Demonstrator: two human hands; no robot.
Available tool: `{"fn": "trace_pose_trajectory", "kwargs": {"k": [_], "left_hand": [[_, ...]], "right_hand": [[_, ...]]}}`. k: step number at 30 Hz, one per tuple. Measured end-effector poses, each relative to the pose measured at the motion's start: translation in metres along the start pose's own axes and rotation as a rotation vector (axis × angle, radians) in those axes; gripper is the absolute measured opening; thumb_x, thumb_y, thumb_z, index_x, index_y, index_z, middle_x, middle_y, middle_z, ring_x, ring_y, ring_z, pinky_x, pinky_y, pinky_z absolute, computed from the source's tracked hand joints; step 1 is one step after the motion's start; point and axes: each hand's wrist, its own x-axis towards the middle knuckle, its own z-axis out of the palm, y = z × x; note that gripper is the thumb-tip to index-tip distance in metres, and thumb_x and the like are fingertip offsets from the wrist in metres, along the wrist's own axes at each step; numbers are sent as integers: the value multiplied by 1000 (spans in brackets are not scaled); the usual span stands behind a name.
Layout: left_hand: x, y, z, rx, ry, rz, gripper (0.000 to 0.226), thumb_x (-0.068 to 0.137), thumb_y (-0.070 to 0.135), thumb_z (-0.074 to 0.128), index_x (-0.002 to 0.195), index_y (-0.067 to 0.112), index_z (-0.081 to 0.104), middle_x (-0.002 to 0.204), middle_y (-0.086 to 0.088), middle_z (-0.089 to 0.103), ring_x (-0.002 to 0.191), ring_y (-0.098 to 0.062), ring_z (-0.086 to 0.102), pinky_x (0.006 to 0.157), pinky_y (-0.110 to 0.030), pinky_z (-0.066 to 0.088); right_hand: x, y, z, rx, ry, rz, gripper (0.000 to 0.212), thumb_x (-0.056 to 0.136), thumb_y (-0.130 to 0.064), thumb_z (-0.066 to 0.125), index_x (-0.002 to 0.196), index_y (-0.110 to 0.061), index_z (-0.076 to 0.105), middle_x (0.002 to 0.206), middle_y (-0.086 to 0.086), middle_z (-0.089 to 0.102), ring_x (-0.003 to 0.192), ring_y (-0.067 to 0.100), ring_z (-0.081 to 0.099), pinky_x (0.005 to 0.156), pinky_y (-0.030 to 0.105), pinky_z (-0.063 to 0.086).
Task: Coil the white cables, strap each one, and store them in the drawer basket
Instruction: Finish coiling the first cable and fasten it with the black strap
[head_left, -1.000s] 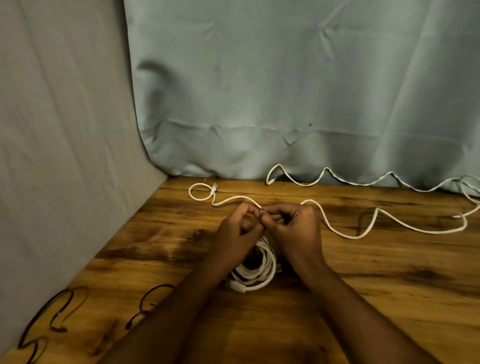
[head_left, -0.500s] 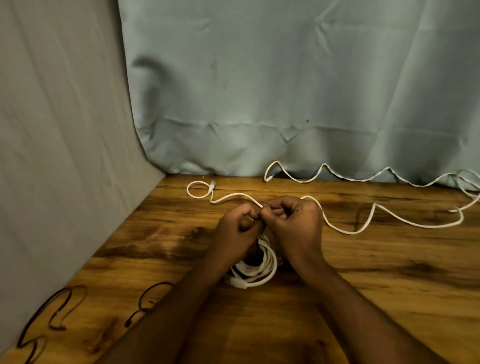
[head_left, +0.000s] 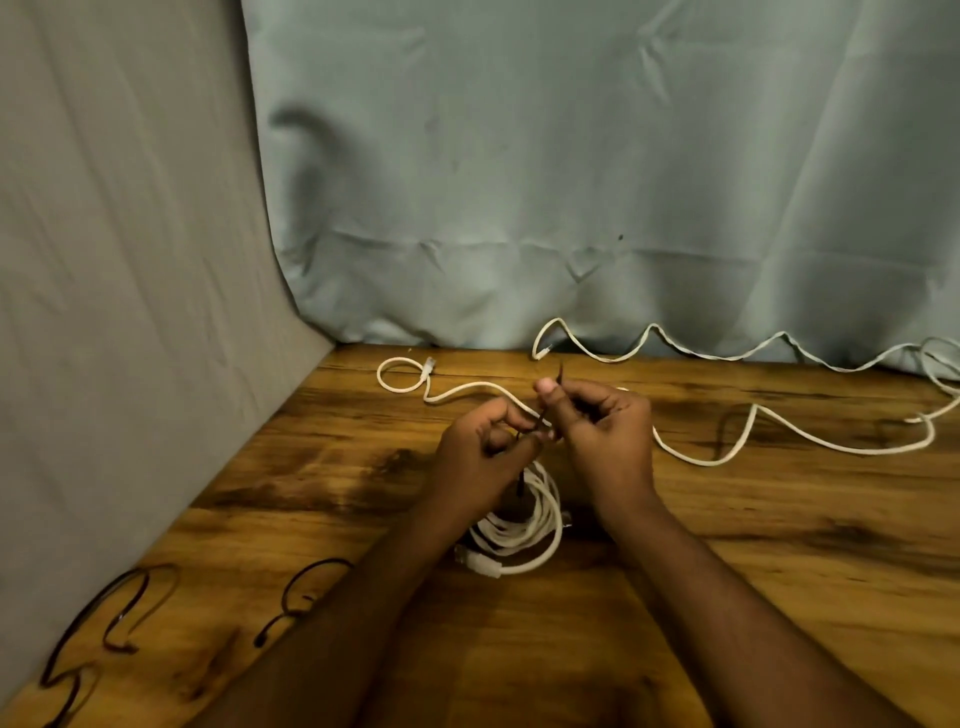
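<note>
A coiled white cable (head_left: 524, 535) lies on the wooden table (head_left: 779, 519) just below my hands. A thin dark strap (head_left: 559, 375) runs up from the coil between both hands. My left hand (head_left: 483, 457) pinches the strap's lower part above the coil. My right hand (head_left: 597, 431) pinches the upper part, with the strap's tip sticking out above the thumb. A loose white cable (head_left: 467, 388) snakes from a small loop at the back left, behind my hands, to the right. Another loose white cable (head_left: 727, 356) lies along the curtain's foot.
Two dark twisted straps lie near the table's front left, one (head_left: 104, 623) by the grey cloth wall (head_left: 130, 312), the other (head_left: 301, 597) beside my left forearm. A pale green curtain (head_left: 571, 182) closes the back.
My right hand has pulled up and away from the left, drawing the dark strap's end out above its thumb. The hands were pressed together before.
</note>
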Motion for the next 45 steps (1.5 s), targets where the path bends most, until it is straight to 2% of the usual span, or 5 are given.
{"fn": "trace_pose_trajectory", "kwargs": {"k": [13,21,29,38,45], "left_hand": [[-3,7,0,83,-27,74,13,88,11,75,97,10,66,52,8,57,48,-1,50,54,-15,39],[-3,10,2,-3,-55,51,25,82,39,80,94,23,64,72,-28,63,61,-44,58,58,-33,43],[-8,18,9,-52,-127,-45,27,92,35,68,89,8,65,56,2,52,45,-7,45,43,-16,35],[2,12,-12,-61,228,-217,38,90,42,68,83,5,66,55,-5,63,45,-10,56,43,-22,43],[4,18,-22,-348,24,-385,43,81,26,78,118,12,61,98,-11,77,83,-25,74,64,-33,61]], "right_hand": [[8,-3,-3,40,49,114,12,89,-9,79,77,-13,77,60,-11,68,55,-1,55,56,17,47],[8,-5,-2,77,148,89,19,89,-9,79,73,-17,74,63,-1,62,59,14,49,57,27,42],[16,-1,-11,102,280,24,20,93,-11,76,75,-11,68,58,-6,57,51,8,48,51,23,42],[1,-6,-2,14,-781,400,35,96,-24,71,130,-20,70,121,-1,77,117,16,71,104,34,54],[2,2,-4,293,-501,455,35,92,-7,70,126,-9,67,109,18,78,93,25,76,79,31,62]]}}
